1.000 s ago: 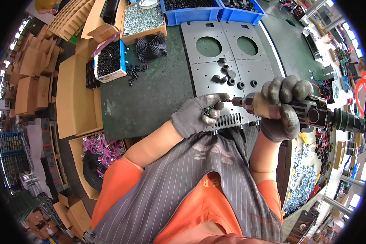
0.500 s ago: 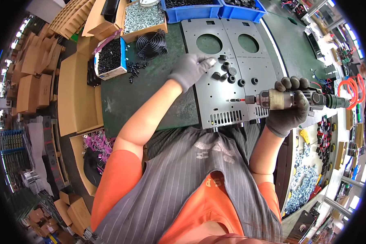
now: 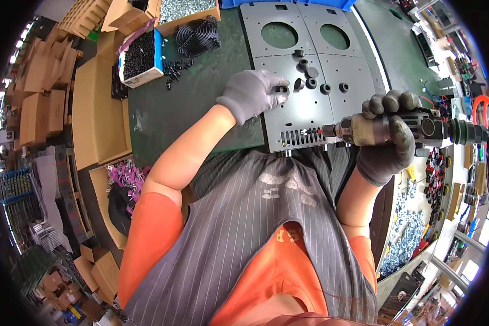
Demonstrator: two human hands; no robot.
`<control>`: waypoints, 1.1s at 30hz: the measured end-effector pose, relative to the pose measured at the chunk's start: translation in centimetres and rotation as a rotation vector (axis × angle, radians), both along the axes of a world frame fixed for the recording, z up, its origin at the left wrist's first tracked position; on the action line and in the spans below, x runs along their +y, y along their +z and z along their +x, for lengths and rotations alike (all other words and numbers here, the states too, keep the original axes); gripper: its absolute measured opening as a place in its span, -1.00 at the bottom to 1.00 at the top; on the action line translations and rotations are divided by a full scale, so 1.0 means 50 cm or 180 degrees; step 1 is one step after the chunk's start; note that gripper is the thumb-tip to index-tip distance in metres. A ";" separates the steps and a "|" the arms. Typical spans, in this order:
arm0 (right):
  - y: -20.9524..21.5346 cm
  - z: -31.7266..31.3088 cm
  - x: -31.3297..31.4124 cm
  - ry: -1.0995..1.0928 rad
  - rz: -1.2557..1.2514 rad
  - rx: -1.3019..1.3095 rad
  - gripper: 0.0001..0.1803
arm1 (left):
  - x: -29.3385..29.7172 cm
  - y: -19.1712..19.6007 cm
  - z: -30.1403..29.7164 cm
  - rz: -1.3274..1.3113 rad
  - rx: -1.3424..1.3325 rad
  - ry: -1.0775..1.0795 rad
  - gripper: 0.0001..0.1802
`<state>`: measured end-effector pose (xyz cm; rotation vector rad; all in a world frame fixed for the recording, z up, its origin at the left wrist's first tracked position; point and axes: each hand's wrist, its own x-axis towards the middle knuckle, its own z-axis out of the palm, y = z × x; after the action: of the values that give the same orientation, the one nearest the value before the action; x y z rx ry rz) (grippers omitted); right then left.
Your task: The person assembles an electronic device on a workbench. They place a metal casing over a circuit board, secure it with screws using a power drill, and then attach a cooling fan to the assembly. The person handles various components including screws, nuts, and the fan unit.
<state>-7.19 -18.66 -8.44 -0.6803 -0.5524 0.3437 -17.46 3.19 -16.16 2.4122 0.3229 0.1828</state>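
Note:
A grey metal panel (image 3: 304, 70) with two round holes and a vent grille lies on the green bench. Several small black rubber feet (image 3: 308, 81) sit loose on it. My left hand (image 3: 252, 95), in a grey glove, rests on the panel's left edge and pinches one black foot (image 3: 281, 88) between its fingertips. My right hand (image 3: 388, 144), gloved too, grips a power screwdriver (image 3: 402, 127) held level, its tip pointing left at the panel's near edge by the grille.
A small box of black parts (image 3: 140, 54) and a black wire fan guard (image 3: 198, 33) stand at the bench's far left. Cardboard boxes (image 3: 95, 114) line the left side. A tray of screws (image 3: 187, 10) sits at the back. Cables and tools crowd the right.
My left hand went from the grille up to the panel's middle, then drew back to its left edge with a black foot. The screwdriver stayed by the near edge.

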 end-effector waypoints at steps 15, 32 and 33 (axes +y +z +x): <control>-0.007 -0.084 0.053 0.0648 -0.0541 -0.0257 -0.53 | -0.136 -0.019 -0.166 -0.0136 -0.0057 0.0236 -0.56; -0.023 -0.087 0.095 0.1403 -0.0863 -0.0516 -0.58 | -0.138 -0.027 -0.163 -0.0016 -0.0001 0.0208 -0.65; -0.037 -0.085 0.107 0.1206 -0.0809 -0.0818 -0.61 | -0.135 -0.029 -0.160 0.0050 -0.0052 0.0206 -0.65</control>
<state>-11.43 -13.32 -10.31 -0.8720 -0.8960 0.6951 -25.45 -3.58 -17.60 2.4161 0.3937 0.2349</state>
